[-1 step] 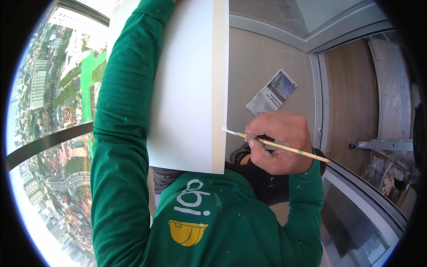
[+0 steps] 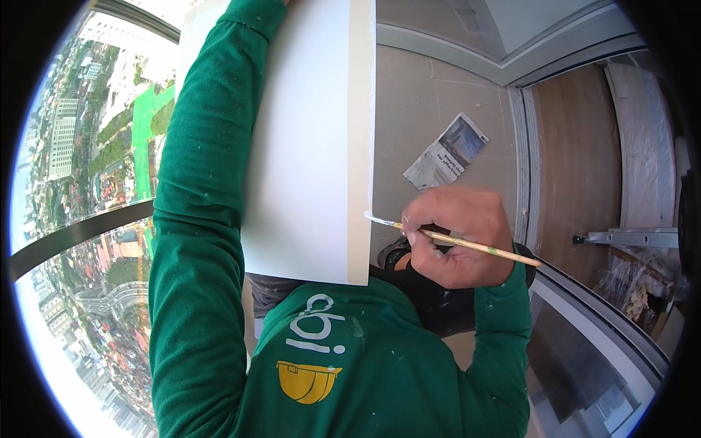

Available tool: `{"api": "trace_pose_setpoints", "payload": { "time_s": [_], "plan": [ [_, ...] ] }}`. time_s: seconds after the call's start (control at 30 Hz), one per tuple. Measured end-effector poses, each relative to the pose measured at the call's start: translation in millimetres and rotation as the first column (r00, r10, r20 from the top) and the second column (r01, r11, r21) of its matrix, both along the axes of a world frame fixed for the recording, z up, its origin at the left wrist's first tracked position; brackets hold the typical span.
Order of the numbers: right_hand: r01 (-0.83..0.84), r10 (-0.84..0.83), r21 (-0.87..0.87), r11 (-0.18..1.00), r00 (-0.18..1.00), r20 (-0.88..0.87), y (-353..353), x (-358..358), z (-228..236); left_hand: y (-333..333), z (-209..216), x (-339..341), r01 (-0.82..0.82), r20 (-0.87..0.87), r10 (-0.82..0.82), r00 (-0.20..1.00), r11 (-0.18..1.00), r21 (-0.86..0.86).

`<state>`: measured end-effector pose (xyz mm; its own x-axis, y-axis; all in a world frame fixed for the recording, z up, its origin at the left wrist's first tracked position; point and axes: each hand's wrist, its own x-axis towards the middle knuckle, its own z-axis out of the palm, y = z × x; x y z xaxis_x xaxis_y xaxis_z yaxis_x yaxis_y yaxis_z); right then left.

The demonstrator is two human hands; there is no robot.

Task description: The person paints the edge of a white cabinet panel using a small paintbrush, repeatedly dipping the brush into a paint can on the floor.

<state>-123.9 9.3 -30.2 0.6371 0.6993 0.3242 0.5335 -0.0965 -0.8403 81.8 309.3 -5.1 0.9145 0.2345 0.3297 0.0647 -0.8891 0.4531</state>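
Note:
A thin paintbrush [image 2: 475, 247] with a wooden handle is pinched between the thumb and fingers of my right hand [image 2: 460, 237]. White paint coats its bristles, and the tip touches the right long edge of a white panel [image 2: 303, 160]. A strip of beige masking tape [image 2: 358, 146] runs down the panel along that edge. The panel's near end lies by my lap. My left arm, in a green sleeve, reaches over the panel's left side. Only a sliver of my left hand [image 2: 286, 2] shows at the top border; its fingers are hidden.
A printed leaflet [image 2: 447, 152] lies on the tiled floor right of the panel. Farther right are a sliding-door frame [image 2: 520, 146], brown boards, plastic wrap [image 2: 628, 292] and a metal ladder part [image 2: 635, 237]. A railing [image 2: 80, 237] curves at left, with a city far below.
The brush tip has shifted very slightly toward me along the panel's edge, with a small movement of my right hand. My left arm stays in place.

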Motion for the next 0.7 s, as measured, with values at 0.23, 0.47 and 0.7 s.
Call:
{"api": "trace_pose_setpoints", "payload": {
  "time_s": [0.23,0.47,0.7],
  "plan": [
    [-0.068,0.066,-0.016,0.998,0.99,-0.128,-7.6,1.5,3.1,-3.4,4.5,-1.7,-0.049,-0.061,0.048,0.997,0.999,-0.013],
    [0.111,-0.111,0.021,0.994,0.993,0.026,-1.7,2.9,-7.4,-2.5,3.4,1.7,-0.047,-0.053,0.047,0.998,0.999,-0.002],
    [0.153,-0.163,0.079,0.985,0.976,0.146,-1.4,-0.7,-3.4,-1.2,2.2,1.6,-0.046,-0.046,0.045,0.998,0.999,-0.015]
  ]
}}
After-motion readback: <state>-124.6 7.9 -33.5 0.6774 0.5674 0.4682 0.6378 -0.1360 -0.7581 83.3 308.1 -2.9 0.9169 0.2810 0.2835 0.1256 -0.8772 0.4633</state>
